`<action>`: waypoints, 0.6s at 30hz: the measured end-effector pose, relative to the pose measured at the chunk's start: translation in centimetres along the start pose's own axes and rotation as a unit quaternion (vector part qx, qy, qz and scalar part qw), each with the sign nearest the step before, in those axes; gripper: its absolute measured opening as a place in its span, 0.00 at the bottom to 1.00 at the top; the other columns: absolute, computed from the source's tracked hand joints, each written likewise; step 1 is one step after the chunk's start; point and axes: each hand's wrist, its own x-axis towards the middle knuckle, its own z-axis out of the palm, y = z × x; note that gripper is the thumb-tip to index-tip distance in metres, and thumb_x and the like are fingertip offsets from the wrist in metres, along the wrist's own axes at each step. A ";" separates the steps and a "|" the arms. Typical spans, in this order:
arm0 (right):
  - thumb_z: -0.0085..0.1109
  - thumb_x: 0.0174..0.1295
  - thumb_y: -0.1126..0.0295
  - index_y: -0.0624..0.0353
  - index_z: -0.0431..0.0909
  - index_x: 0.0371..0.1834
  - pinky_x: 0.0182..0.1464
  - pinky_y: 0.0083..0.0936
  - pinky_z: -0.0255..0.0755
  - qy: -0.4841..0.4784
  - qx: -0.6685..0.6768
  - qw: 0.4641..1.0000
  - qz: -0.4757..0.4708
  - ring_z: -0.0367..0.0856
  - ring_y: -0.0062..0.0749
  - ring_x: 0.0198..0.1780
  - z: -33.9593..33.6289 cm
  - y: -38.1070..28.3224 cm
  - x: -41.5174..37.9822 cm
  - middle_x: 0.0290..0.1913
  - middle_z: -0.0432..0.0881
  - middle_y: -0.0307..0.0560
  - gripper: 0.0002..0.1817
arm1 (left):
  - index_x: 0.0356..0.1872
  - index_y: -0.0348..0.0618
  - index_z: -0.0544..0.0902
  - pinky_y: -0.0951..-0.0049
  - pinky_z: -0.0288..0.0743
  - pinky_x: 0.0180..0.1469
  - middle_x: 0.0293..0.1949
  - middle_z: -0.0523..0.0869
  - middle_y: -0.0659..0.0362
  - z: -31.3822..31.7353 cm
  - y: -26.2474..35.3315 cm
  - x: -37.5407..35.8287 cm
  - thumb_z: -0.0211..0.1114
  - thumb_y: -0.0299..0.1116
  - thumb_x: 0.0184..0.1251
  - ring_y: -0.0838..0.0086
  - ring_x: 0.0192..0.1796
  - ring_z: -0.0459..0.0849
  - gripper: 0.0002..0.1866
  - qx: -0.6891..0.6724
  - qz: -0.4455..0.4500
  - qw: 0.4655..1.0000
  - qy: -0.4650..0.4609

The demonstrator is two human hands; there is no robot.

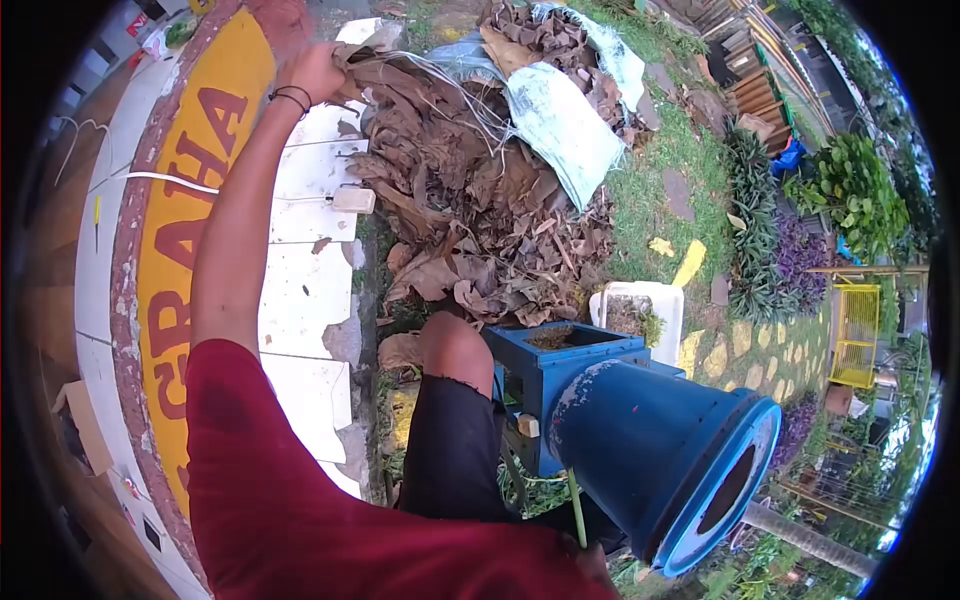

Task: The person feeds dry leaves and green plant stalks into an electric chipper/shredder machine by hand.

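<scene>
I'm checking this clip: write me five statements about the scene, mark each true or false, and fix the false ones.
1. The left hand is at the edge of the dry leaves. True.
2. The left wrist is bare. False: dark bands circle it.
3. A pale sack lies on the dry leaves. True.
4. The machine with the round opening is red. False: the machine is blue.
5. A white tub sits beside the machine. True.
</scene>
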 end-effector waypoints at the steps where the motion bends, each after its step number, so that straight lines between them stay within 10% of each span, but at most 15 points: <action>1: 0.66 0.67 0.53 0.59 0.84 0.18 0.25 0.27 0.70 -0.017 -0.010 1.000 0.011 0.77 0.19 0.19 0.3 -0.9 0.8 0.16 0.80 0.38 0.23 | 0.55 0.62 0.87 0.51 0.80 0.55 0.47 0.88 0.44 -0.4 -0.9 0.6 0.66 0.39 0.57 0.47 0.50 0.86 0.22 -0.020 0.011 0.999 0.024; 11: 0.65 0.68 0.53 0.61 0.83 0.24 0.26 0.28 0.67 0.018 0.108 0.989 -0.096 0.74 0.19 0.23 1.5 8.1 -3.8 0.20 0.80 0.37 0.22 | 0.53 0.61 0.87 0.53 0.81 0.47 0.44 0.89 0.50 -31.1 2.0 -8.4 0.67 0.35 0.57 0.47 0.45 0.86 0.20 -0.029 0.083 0.962 0.258; 13: 0.64 0.68 0.54 0.59 0.83 0.24 0.26 0.27 0.65 0.021 0.145 0.981 -0.124 0.73 0.19 0.22 2.4 11.0 -1.7 0.20 0.79 0.36 0.21 | 0.49 0.40 0.86 0.64 0.82 0.40 0.39 0.92 0.52 -35.5 5.1 -10.8 0.71 0.34 0.60 0.59 0.34 0.89 0.17 -0.181 0.183 0.929 0.265; 16: 0.64 0.68 0.53 0.59 0.82 0.24 0.26 0.26 0.66 0.043 0.106 0.985 -0.128 0.73 0.19 0.22 2.9 12.3 -0.1 0.20 0.78 0.37 0.21 | 0.50 0.40 0.86 0.64 0.81 0.42 0.36 0.92 0.55 -37.7 7.9 -10.1 0.71 0.33 0.60 0.66 0.33 0.86 0.17 -0.120 0.223 0.906 0.338; 17: 0.64 0.68 0.53 0.59 0.81 0.24 0.27 0.26 0.67 0.049 0.112 0.982 -0.141 0.73 0.20 0.22 2.8 12.5 -0.5 0.20 0.78 0.37 0.21 | 0.30 0.41 0.91 0.51 0.79 0.37 0.29 0.89 0.43 -37.9 10.2 -9.6 0.79 0.64 0.32 0.46 0.34 0.88 0.34 -0.233 0.200 0.876 0.372; 18: 0.65 0.67 0.50 0.64 0.82 0.26 0.31 0.30 0.71 0.056 0.102 0.981 -0.153 0.77 0.25 0.24 2.2 11.5 -2.2 0.21 0.81 0.43 0.25 | 0.32 0.41 0.91 0.54 0.79 0.35 0.30 0.90 0.45 -38.2 13.1 -10.6 0.79 0.58 0.37 0.50 0.34 0.89 0.29 -0.277 0.274 0.848 0.359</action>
